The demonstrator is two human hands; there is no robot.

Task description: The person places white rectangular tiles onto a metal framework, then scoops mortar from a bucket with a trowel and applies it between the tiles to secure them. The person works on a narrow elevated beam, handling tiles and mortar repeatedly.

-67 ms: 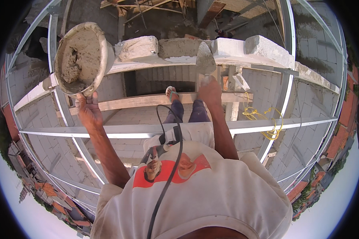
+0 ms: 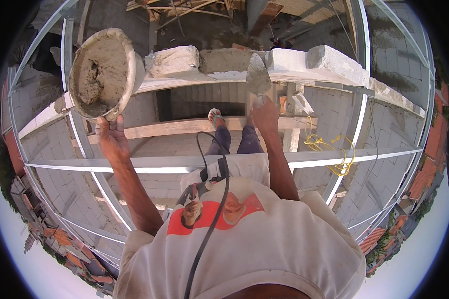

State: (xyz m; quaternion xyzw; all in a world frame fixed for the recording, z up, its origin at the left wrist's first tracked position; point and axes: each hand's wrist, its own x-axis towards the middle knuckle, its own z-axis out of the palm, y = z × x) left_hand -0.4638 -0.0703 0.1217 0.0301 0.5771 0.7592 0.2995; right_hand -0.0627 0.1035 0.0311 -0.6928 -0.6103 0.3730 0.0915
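Note:
My left hand point(image 2: 112, 137) grips the rim of a round mortar pan point(image 2: 102, 72), held up at the left; grey mortar clings inside it. My right hand point(image 2: 265, 113) holds a trowel point(image 2: 258, 74) whose grey blade points at the gap between two white blocks. One white block point(image 2: 172, 61) lies left of the gap, another long white block point(image 2: 309, 62) lies right of it, on top of the wall point(image 2: 204, 79). Grey mortar fills the joint between them.
I stand on a wooden plank point(image 2: 184, 125) with one sandalled foot point(image 2: 215, 117) showing. Metal scaffold rails point(image 2: 184, 162) cross below and at both sides. A yellow cord point(image 2: 329, 144) hangs at the right. A black cable point(image 2: 214, 209) runs down my white shirt.

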